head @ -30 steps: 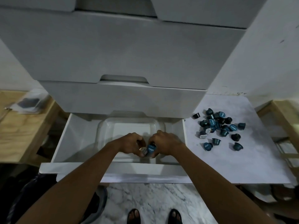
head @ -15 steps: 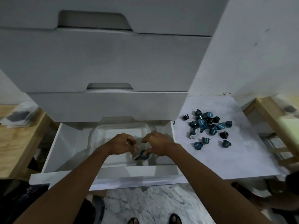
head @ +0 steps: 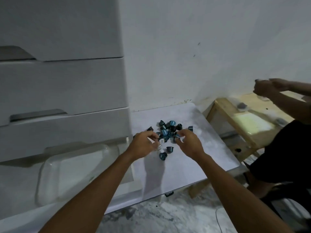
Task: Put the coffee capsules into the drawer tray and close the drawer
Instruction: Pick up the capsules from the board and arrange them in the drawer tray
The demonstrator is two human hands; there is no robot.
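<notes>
Several dark blue and black coffee capsules lie in a loose pile on a white board right of the cabinet. My left hand hovers at the pile's left edge, fingers curled beside a foil-topped capsule; blur hides whether it grips it. My right hand is at the pile's right side, thumb and fingers pinching a capsule. The clear plastic tray sits in the open bottom drawer at lower left; its contents are blurred.
Closed white drawers stack above the open one. A wooden table stands right of the board. Another person in dark clothes sits there, hands raised. The floor below is marble.
Both my hands left the tray, where they had held capsules, and moved right to the pile. The view swung right, bringing the other person into sight.
</notes>
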